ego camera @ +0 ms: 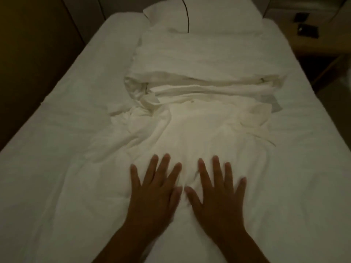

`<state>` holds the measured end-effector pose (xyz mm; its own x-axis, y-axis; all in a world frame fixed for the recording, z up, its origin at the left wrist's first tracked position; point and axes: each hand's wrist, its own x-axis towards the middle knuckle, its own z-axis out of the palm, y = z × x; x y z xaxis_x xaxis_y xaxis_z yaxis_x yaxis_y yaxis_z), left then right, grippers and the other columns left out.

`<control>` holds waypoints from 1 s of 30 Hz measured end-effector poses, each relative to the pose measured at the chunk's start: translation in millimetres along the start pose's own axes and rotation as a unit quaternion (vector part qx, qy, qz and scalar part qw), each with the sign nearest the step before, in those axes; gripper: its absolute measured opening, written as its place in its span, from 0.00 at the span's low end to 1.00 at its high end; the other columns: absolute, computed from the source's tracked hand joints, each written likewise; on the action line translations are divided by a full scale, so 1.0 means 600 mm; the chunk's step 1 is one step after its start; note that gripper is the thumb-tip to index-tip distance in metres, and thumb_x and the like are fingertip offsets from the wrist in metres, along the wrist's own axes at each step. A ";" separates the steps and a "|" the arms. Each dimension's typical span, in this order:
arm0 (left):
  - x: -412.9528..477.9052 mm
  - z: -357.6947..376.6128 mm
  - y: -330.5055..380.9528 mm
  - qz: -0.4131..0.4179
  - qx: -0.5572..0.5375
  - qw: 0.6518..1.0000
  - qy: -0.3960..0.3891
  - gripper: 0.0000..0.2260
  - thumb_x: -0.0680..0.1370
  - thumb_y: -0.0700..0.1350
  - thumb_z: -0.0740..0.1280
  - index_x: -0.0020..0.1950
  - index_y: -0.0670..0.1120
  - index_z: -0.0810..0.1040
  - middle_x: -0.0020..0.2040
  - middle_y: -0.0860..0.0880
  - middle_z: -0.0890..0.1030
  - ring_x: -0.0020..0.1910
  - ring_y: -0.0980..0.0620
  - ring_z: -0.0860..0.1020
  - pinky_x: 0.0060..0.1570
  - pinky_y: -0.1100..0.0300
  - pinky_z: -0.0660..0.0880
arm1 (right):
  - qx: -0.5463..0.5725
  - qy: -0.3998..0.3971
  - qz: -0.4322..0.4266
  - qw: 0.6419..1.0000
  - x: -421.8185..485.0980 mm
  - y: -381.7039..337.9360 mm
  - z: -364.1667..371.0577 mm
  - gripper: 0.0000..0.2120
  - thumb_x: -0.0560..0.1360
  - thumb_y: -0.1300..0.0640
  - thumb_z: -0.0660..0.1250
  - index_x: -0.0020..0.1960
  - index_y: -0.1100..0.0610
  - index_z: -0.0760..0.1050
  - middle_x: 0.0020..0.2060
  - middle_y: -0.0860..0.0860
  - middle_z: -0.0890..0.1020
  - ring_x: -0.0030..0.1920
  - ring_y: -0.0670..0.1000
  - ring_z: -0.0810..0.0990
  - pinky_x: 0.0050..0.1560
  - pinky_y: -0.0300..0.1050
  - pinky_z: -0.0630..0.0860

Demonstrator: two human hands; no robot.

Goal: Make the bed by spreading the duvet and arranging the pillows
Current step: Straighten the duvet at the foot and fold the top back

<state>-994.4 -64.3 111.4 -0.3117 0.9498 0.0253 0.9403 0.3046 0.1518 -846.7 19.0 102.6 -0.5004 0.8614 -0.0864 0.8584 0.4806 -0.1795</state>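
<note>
On the left of the frame the bed [47,130] shows only its wrinkled sheet; the duvet does not reach that side. Your left hand [155,188] lies flat in the lower centre with its fingers straight and spread. Its palm presses the near flap of the duvet [190,120] and it grips nothing. Just beside it, thumbs almost touching, your right hand [218,190] lies the same way, open and flat on the same flap. Both are slightly blurred.

The bulk of the duvet sits up-frame of both hands, folded into a thick band whose long axis runs across the bed from left to right. From that band a crumpled tongue of cloth runs down the frame to under your palms. So the material is gathered on the centre line, straight ahead of you, and neither hand is clearly nearer the band. The twisted bunch at its left end lies up and left of your left hand. The loose corner at its right end lies up and right of your right hand. I judge that spreading means taking each end outward with the hand on its own side, since the sheet is bare on both flanks.

At top centre a pillow [209,14] lies across the head of the bed with a dark cord [187,16] over it. I cannot tell whether the flat white slab below it is a second pillow or more duvet. At the upper right a wooden tabletop [313,42] carries small dark items.
</note>
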 end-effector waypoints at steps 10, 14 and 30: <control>-0.007 0.128 -0.011 -0.012 0.019 0.999 -0.035 0.26 0.81 0.58 0.50 0.79 0.54 0.52 0.80 0.47 0.50 0.79 0.44 0.49 0.73 0.36 0.50 | -0.035 0.013 -0.011 0.999 0.001 -0.002 0.102 0.35 0.76 0.37 0.55 0.78 0.50 0.53 0.78 0.58 0.53 0.78 0.63 0.50 0.70 0.73 0.49; -0.009 0.096 -0.013 -0.019 0.024 0.997 -0.065 0.26 0.81 0.60 0.49 0.78 0.54 0.57 0.79 0.47 0.56 0.78 0.45 0.55 0.72 0.36 0.51 | -0.032 -0.016 -0.006 0.999 -0.004 -0.002 0.076 0.35 0.76 0.35 0.53 0.78 0.47 0.53 0.78 0.56 0.55 0.77 0.62 0.53 0.69 0.75 0.49; -0.151 0.065 -0.199 -0.164 -0.065 0.981 -0.080 0.31 0.75 0.71 0.41 0.77 0.65 0.44 0.80 0.59 0.45 0.78 0.50 0.46 0.63 0.25 0.55 | 0.116 0.000 0.176 0.978 -0.134 0.211 0.058 0.39 0.69 0.24 0.45 0.77 0.37 0.47 0.79 0.52 0.51 0.68 0.63 0.71 0.54 0.63 0.77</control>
<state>-1073.2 -184.1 52.4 -0.5592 0.8045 -0.2004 0.7642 0.5939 0.2515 -701.6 4.8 52.8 -0.1787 0.9668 -0.1824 0.9289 0.1047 -0.3553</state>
